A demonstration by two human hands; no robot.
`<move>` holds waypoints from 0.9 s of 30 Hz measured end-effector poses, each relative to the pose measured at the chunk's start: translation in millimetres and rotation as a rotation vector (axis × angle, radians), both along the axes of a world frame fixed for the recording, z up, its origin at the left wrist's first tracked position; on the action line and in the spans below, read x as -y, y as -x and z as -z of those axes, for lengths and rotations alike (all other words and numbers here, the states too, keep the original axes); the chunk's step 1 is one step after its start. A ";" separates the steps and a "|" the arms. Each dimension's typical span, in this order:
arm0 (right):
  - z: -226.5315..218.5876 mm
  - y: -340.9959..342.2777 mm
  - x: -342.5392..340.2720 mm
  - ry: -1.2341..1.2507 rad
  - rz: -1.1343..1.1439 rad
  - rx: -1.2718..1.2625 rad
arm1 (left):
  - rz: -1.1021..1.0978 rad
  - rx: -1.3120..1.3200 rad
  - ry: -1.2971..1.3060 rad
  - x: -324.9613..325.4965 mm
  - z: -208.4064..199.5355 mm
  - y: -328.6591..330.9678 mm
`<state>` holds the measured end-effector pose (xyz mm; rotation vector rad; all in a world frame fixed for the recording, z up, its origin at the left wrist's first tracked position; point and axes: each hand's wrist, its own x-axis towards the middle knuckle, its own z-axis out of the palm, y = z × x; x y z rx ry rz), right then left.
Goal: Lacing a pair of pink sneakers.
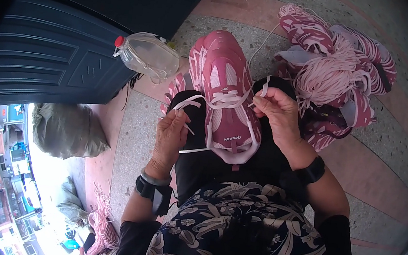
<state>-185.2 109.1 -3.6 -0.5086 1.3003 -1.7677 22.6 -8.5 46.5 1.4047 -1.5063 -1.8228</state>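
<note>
A pink sports shoe (228,92) lies on my lap, toe pointing away, with a pale pink lace (222,99) partly threaded through its eyelets. My left hand (171,136) pinches one end of the lace at the shoe's left side. My right hand (279,114) holds the other end of the lace up at the shoe's right side, fingers closed on it. A second pink shoe (196,63) sits just behind the first, partly hidden.
A heap of pink shoe uppers and bundled pink laces (333,72) lies on the speckled floor to the right. A clear plastic bottle with a red cap (146,54) rests near a dark blue door (55,53). A grey-green sack (66,131) sits at left.
</note>
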 end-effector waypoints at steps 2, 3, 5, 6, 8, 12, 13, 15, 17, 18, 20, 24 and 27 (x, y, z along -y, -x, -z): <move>-0.1 -1.9 2.3 -0.004 0.021 -0.012 | 0.031 -0.043 -0.209 -0.6 1.2 -4.3; 0.2 -2.4 3.0 -0.009 0.041 -0.023 | 0.032 -0.044 -0.209 -2.4 1.8 -4.8; 4.0 -3.0 4.5 0.017 0.031 -0.044 | 0.028 -0.090 -0.323 -7.1 3.7 -4.8; 5.2 -3.3 5.2 0.043 0.021 -0.065 | 0.024 -0.144 -0.369 -7.8 7.0 -5.4; 4.3 -5.2 7.1 0.048 0.031 -0.080 | 0.049 -0.168 -0.407 -8.2 10.0 -9.0; 7.5 -4.4 8.7 0.088 0.037 -0.213 | 0.120 -0.149 -0.433 -1.9 0.4 -11.3; 6.4 -3.6 9.3 0.086 0.036 -0.214 | 0.125 -0.188 -0.380 8.7 -3.2 -16.4; 4.0 -2.4 8.8 0.048 0.043 -0.269 | 0.003 -0.534 -0.347 34.6 -5.3 -37.7; 4.9 -1.7 6.6 0.048 0.055 -0.363 | -0.193 -0.827 -0.311 58.4 -6.3 -57.7; 5.4 -1.2 5.8 0.049 0.069 -0.455 | -0.225 -0.888 -0.287 68.7 -7.1 -65.1; -4.9 -4.8 5.6 0.045 0.066 -0.522 | -0.312 -0.869 -0.333 75.0 -1.3 -84.4; -10.1 -6.0 6.9 0.043 0.072 -0.579 | -0.234 -0.550 -0.533 39.9 21.1 -76.3; -0.1 -0.5 9.8 0.012 0.037 -0.295 | -0.020 -0.431 -0.634 10.9 15.8 -46.4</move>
